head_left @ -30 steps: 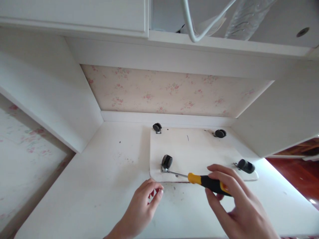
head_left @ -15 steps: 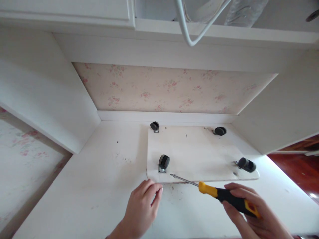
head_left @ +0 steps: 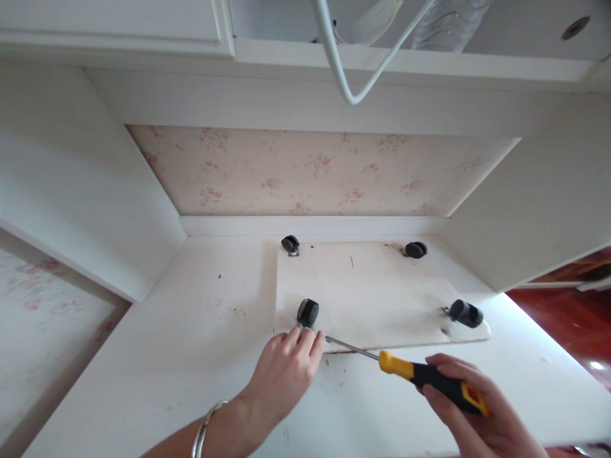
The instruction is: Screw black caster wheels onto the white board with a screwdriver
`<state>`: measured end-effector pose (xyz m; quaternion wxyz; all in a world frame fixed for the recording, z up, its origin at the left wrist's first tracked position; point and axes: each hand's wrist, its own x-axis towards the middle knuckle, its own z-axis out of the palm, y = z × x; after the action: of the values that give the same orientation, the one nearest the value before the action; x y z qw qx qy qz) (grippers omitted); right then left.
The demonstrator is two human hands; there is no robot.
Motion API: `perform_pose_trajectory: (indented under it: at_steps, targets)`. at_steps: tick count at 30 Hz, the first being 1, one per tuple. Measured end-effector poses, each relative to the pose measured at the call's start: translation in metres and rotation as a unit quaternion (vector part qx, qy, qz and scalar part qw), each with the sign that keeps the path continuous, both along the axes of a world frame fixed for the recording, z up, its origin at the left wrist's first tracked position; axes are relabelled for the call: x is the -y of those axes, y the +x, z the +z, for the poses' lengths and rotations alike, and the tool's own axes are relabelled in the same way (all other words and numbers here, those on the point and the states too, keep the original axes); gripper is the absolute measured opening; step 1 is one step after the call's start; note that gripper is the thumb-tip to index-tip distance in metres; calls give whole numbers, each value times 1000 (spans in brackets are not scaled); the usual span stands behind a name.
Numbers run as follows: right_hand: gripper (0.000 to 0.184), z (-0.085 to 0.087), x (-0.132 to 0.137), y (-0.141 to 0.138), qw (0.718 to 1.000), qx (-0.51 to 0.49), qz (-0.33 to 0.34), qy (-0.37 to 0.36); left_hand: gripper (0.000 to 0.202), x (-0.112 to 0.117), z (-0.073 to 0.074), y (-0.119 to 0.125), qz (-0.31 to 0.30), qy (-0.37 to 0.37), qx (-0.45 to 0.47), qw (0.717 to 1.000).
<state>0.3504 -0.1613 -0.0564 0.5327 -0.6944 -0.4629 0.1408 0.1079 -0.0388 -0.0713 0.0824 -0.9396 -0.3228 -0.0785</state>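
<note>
A white board [head_left: 372, 299] lies upside down on the white desk [head_left: 200, 356], with black caster wheels at its corners. My left hand [head_left: 286, 372] reaches to the near-left caster [head_left: 307, 313]; its fingertips curl against the caster's base plate, and what they pinch, if anything, is hidden. A silver bangle sits on that wrist. My right hand [head_left: 477, 413] grips a screwdriver [head_left: 429, 376] by its yellow-and-black handle. The metal shaft points left, with its tip just right of my left fingertips at the board's front edge.
Other casters stand at the far left [head_left: 289, 244], far right [head_left: 415, 249] and near right [head_left: 464, 313] corners. White side panels and a floral back wall [head_left: 324, 172] enclose the desk. A white hanger [head_left: 353, 63] hangs from the shelf above. Red-brown floor shows at right.
My left hand moved forward from the desk up to the near-left caster. My right hand drew the screwdriver back from the caster's base toward me and to the right.
</note>
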Motion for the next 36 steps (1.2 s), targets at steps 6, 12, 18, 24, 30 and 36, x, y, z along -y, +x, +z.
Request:
perform_pose_trajectory:
  at_steps: [6, 12, 18, 24, 30, 36]
  targets:
    - [27, -1, -5, -1, 1000, -26, 6, 3, 37, -6, -4, 3, 7, -18, -29, 999]
    - [28, 2, -10, -12, 996, -86, -24, -8, 32, -7, -5, 5, 13, -13, -31, 999]
    - [35, -3, -11, -11, 993, -112, -44, 6, 26, -8, -4, 6, 8, -6, -26, 1000]
    - [37, 1, -8, -8, 992, -107, -71, -13, 23, -7, -3, 5, 12, -32, 44, 998]
    - [47, -7, -5, 0, 983, -154, -105, 8, 25, 4, -20, -38, 59, -69, 217, 972]
    - [26, 7, -24, -1, 956, -253, -126, 82, 28, -57, -61, -143, 240, -92, 296, 920]
